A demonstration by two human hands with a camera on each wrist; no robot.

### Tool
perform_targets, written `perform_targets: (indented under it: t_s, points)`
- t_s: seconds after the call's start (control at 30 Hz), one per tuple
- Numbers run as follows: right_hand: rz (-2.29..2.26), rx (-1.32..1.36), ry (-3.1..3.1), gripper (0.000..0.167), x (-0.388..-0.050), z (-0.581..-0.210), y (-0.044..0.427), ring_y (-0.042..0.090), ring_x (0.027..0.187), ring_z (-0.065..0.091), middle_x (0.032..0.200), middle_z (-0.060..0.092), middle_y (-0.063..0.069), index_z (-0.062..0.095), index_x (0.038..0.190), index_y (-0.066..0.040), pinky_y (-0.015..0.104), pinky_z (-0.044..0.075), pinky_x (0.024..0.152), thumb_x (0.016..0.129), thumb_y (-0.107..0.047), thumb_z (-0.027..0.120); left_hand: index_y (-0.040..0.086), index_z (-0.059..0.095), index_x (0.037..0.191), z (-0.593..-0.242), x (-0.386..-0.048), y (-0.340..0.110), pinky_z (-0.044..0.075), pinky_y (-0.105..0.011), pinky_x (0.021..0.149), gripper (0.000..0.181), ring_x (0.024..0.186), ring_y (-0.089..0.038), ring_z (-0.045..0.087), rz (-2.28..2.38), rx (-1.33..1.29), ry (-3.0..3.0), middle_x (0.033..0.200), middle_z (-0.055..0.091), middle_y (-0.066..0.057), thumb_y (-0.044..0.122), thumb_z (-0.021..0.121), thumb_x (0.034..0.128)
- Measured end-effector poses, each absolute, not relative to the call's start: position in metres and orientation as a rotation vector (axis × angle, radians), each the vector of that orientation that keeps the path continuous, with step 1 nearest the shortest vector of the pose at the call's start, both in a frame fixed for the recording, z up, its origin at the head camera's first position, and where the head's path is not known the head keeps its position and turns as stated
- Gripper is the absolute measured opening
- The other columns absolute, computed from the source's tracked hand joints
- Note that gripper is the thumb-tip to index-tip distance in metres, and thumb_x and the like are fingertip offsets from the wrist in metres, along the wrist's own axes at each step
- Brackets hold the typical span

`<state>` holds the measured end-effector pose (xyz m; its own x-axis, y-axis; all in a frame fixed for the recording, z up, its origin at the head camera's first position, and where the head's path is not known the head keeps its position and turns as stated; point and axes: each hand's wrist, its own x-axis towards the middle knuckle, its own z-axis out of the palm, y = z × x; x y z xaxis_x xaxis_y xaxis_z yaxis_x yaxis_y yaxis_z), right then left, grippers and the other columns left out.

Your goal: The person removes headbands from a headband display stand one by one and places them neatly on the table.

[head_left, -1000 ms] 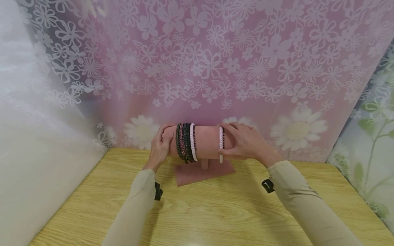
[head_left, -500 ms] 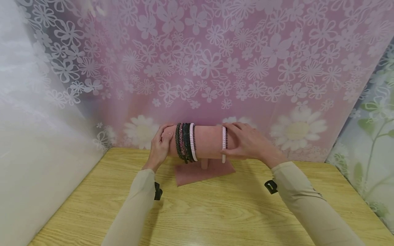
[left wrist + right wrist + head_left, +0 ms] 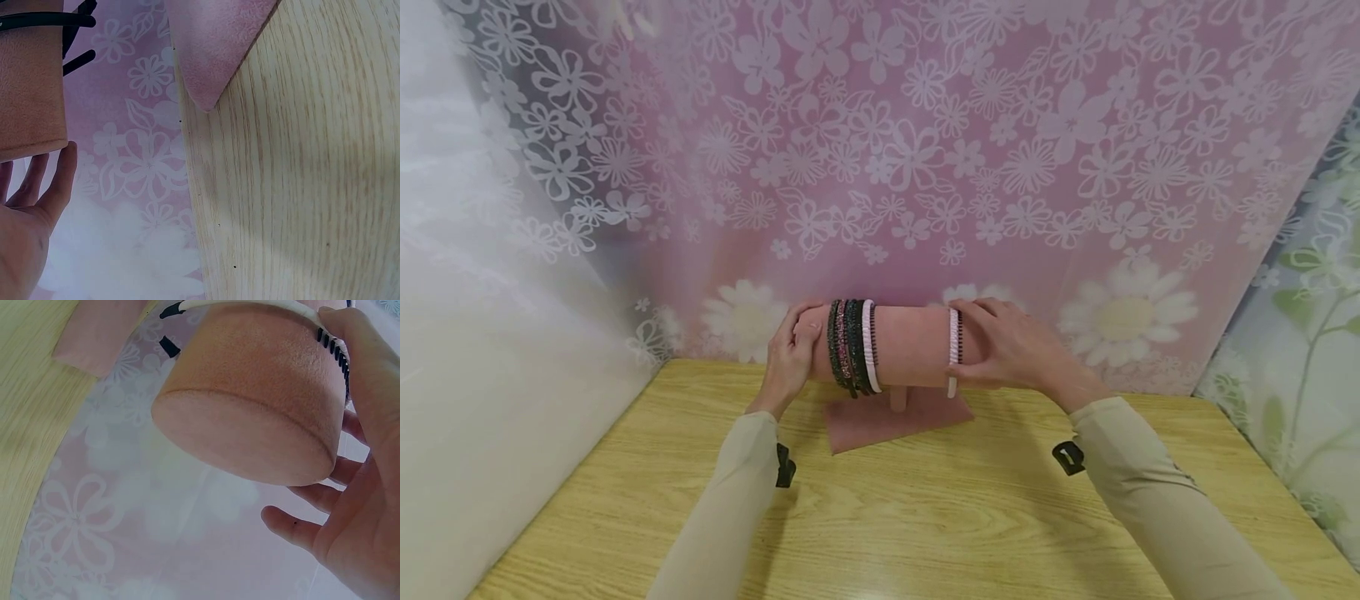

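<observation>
A pink velvety display roll (image 3: 912,346) lies level on a short post above a flat pink base (image 3: 891,427). Its left end is held by my left hand (image 3: 787,360), whose fingertips touch the end rim in the left wrist view. Near the right end, my right hand (image 3: 1015,348) pinches a white toothed headband (image 3: 954,354) that arches over the roll. In the right wrist view the thumb presses on this headband (image 3: 294,311), and its dark open tips hang below. Towards the left, several dark glittery headbands (image 3: 842,350) sit side by side with another white headband (image 3: 870,350).
The stand rests on a light wooden table (image 3: 880,517), close to its back edge. Behind it hangs a pink flowered curtain (image 3: 925,167). A white sheet (image 3: 512,333) borders the left side and a leafy printed sheet (image 3: 1300,358) the right.
My right hand has slid the white headband a short way to the right along the roll. The left hand, the stand and the other headbands have kept their places.
</observation>
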<state>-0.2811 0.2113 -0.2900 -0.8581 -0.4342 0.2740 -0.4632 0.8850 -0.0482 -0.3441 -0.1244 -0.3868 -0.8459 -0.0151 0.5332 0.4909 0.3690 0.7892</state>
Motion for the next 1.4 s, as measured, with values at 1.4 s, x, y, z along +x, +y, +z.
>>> perform_targets:
  t_s: [1.4]
  points:
    - [0.213, 0.680, -2.770, 0.095, -0.278, -0.292, 0.227, 0.043, 0.132, 0.053, 0.145, 0.053, 0.021, 0.042, 0.155, -0.018, 0.063, 0.050, 0.099, 0.078, -0.057, 0.081, 0.027, 0.057, 0.141, -0.388, -0.346, -0.125, 0.048, -0.053, 0.103, 0.041, 0.118, -0.028, 0.064, -1.492, -0.420, -2.174, 0.142, 0.061, -0.001, 0.046, 0.047, 0.1057]
